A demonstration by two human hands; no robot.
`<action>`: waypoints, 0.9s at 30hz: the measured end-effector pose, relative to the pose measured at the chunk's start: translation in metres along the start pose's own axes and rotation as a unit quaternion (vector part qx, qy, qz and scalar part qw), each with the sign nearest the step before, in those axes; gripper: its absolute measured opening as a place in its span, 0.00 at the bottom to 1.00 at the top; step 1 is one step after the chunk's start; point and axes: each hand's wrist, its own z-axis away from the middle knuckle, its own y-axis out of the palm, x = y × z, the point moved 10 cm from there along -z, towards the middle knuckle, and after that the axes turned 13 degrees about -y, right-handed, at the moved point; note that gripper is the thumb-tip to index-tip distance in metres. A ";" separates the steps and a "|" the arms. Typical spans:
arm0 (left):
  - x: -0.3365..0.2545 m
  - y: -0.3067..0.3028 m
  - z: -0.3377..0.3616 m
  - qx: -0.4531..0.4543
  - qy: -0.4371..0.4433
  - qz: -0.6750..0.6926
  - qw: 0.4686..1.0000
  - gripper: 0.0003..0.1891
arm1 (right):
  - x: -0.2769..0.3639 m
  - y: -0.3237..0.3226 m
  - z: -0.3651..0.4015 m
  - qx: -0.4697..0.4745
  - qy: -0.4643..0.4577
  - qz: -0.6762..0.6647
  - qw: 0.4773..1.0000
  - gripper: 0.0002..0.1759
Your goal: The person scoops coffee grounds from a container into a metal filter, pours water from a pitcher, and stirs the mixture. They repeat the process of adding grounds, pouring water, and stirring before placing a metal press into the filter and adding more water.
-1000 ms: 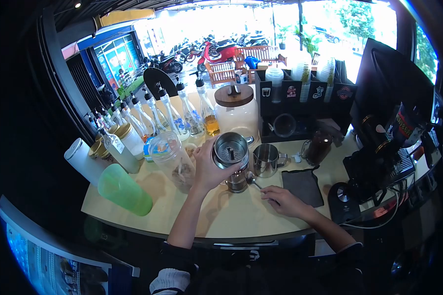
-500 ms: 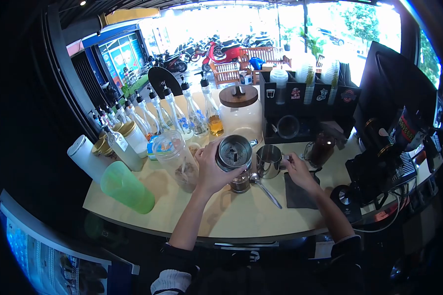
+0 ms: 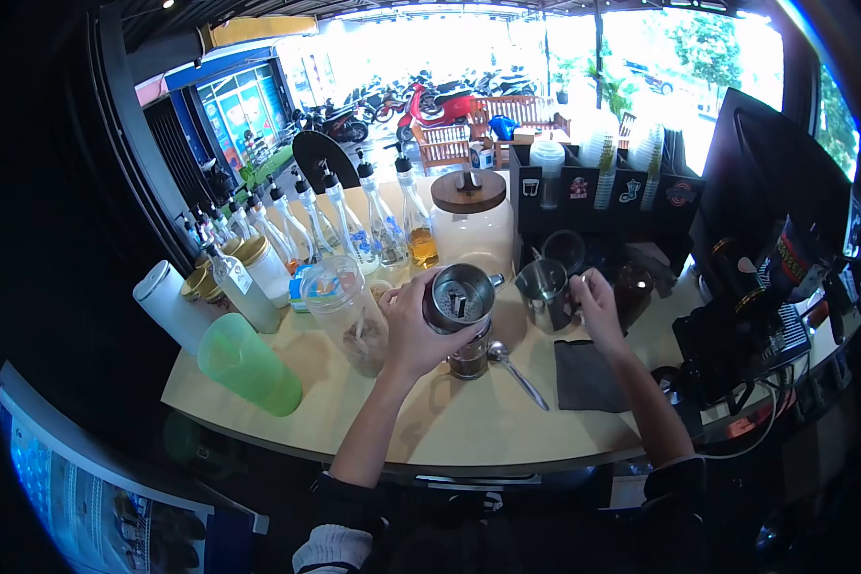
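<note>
My left hand [image 3: 416,330] is wrapped round a metal cup [image 3: 458,298] with a dark slotted piece inside, held over a small glass [image 3: 469,361]. In my right hand [image 3: 595,304] is the handle of a metal pitcher [image 3: 544,294], raised a little off the counter. Right of the glass lies a spoon [image 3: 518,376], and below my right hand a dark cloth [image 3: 588,375] lies flat. A clear plastic jar [image 3: 349,311] stands just left of my left hand.
A green tumbler [image 3: 249,365] leans at the left of the counter [image 3: 402,421]. Pump bottles [image 3: 385,225] and a wood-lidded jar [image 3: 473,230] line the back. Right of them are a black cup holder [image 3: 607,206] and a dark machine [image 3: 727,335].
My right hand has lifted the metal pitcher and moved it slightly up and right. My left hand keeps its hold on the metal cup.
</note>
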 end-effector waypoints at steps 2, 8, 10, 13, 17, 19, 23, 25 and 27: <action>0.002 0.001 -0.001 -0.001 -0.006 -0.006 1.000 0.43 | 0.025 -0.004 -0.018 0.009 -0.033 0.066 0.997 0.12; 0.000 0.001 -0.004 0.001 0.016 -0.009 1.000 0.43 | 0.101 0.027 -0.051 0.048 -0.093 0.060 0.993 0.13; -0.002 0.002 -0.006 0.007 0.020 -0.010 1.000 0.43 | 0.104 0.040 -0.058 0.085 -0.084 0.038 0.992 0.12; -0.001 0.004 -0.009 0.026 0.016 -0.017 0.999 0.44 | 0.124 0.052 -0.062 0.122 -0.105 0.105 0.981 0.12; -0.006 0.001 -0.013 0.035 0.014 -0.032 0.999 0.44 | 0.131 0.063 -0.067 0.147 -0.110 0.131 0.974 0.13; -0.004 0.002 -0.014 0.047 0.004 -0.027 0.998 0.44 | 0.135 0.068 -0.068 0.161 -0.130 0.168 0.964 0.14; -0.007 0.000 -0.014 0.042 0.008 -0.032 0.999 0.45 | 0.137 0.074 -0.071 0.167 -0.148 0.185 0.957 0.14; -0.007 0.000 -0.014 0.048 0.004 -0.044 0.998 0.45 | 0.135 0.077 -0.072 0.172 -0.146 0.166 0.960 0.15; -0.005 0.002 -0.014 0.049 0.002 -0.045 0.998 0.45 | 0.143 0.080 -0.071 0.180 -0.151 0.196 0.952 0.15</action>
